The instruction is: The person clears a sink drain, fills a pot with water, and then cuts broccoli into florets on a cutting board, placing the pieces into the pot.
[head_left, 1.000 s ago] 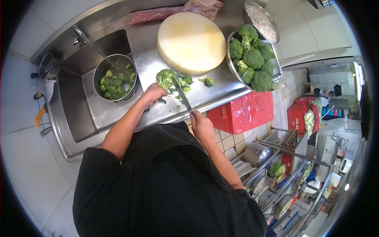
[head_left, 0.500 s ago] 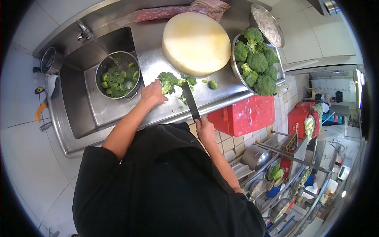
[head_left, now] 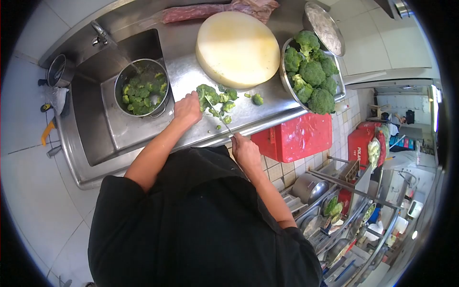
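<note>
My left hand [head_left: 187, 109] is closed on a head of broccoli [head_left: 206, 94] lying on the steel counter [head_left: 179, 50]. In my right hand [head_left: 246, 151] is a knife [head_left: 221, 119], its blade turned edge-on and meeting the broccoli beside my left fingers. Cut broccoli florets [head_left: 228, 97] and small bits lie just right of the blade. One loose floret [head_left: 257, 99] sits farther right. To the left, a metal pot [head_left: 166, 98] in the sink holds florets in water, with the tap [head_left: 99, 34] running into it.
A thick round cutting board [head_left: 237, 50] lies behind the florets. Whole broccoli heads fill a metal bowl [head_left: 286, 81] at right, near another bowl [head_left: 325, 28]. Wrapped meat [head_left: 196, 13] lies along the back. A red cooler [head_left: 301, 138] stands below the counter's front edge.
The knife has moved left from beside the cut pieces to the broccoli head, and its blade has turned from flat to edge-on. My left hand stays on the broccoli, shifted slightly.
</note>
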Demonstrator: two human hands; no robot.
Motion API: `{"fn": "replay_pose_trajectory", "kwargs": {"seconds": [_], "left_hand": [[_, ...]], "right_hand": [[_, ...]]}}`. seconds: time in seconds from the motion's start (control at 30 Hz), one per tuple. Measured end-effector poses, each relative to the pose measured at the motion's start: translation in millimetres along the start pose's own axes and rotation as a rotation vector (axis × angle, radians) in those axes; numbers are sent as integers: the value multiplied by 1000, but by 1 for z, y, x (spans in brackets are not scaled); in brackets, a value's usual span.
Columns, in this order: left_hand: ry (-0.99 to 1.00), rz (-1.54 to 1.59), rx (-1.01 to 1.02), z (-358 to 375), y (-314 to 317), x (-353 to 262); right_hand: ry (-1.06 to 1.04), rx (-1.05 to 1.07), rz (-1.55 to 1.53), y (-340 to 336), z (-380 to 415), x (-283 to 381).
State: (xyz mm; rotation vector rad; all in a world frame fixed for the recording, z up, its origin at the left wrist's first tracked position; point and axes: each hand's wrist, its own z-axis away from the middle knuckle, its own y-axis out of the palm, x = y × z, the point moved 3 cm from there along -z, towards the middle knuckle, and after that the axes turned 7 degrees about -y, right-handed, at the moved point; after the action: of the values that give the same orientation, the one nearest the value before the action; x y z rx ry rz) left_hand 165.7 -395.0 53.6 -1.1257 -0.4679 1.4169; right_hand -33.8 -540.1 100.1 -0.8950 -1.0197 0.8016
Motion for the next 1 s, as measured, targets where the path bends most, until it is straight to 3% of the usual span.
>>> {"fn": "replay_pose_trajectory", "kwargs": {"seconds": [0.1, 0.2, 0.3, 0.4, 0.63, 0.9, 1.0], "left_hand": [[45, -20, 32, 7, -5, 2], [-84, 257, 229, -10, 8, 15], [-222, 762, 650, -22, 25, 28], [-274, 773, 582, -18, 24, 27], [-204, 840, 476, -13, 26, 18], [-127, 629, 351, -10, 9, 16], [-108, 548, 375, -9, 11, 12]], "right_hand": [[11, -44, -50, 4, 3, 1], [18, -64, -133, 3, 6, -4], [74, -118, -234, 0, 10, -9], [176, -228, -306, 2, 15, -17], [50, -152, -107, -5, 18, -7], [-32, -218, -156, -8, 21, 2], [35, -99, -61, 2, 16, -4]]}}
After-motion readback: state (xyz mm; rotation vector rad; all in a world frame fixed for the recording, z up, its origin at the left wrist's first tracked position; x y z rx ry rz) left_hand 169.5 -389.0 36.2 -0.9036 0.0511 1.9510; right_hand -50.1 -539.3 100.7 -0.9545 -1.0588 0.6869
